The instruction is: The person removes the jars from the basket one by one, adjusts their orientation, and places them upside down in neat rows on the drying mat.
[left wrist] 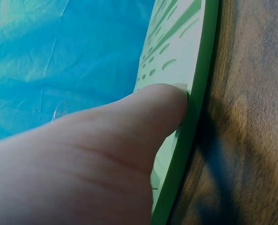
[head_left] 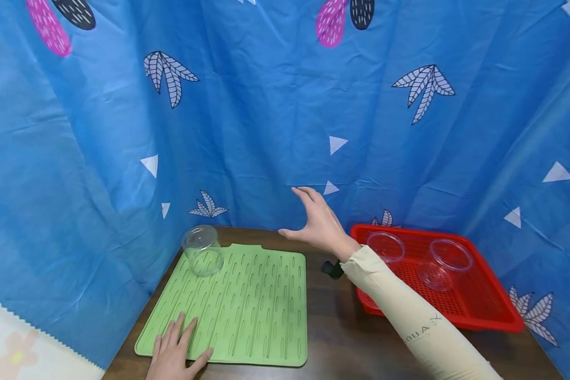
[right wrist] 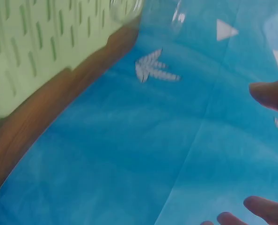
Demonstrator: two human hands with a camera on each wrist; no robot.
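My left hand (head_left: 174,348) rests on the near left part of a green ridged mat (head_left: 252,306), its fingers spread. In the left wrist view its thumb (left wrist: 162,105) lies at the mat's edge. My right hand (head_left: 320,221) is raised in the air past the mat's far right corner, thumb and fingers apart and nothing between them. A clear round cup (head_left: 203,252) stands on the mat's far left corner. Two more clear cups, one nearer the middle (head_left: 439,272) and one partly behind my right forearm (head_left: 386,244), are in a red basket (head_left: 491,295).
Under the mat and basket is a dark brown wooden table (head_left: 330,338). A blue patterned curtain (head_left: 275,121) hangs along its back and sides. Beside my right sleeve (head_left: 418,316) shows a small black object (head_left: 331,270). A white cloth (head_left: 33,348) hangs at the lower left.
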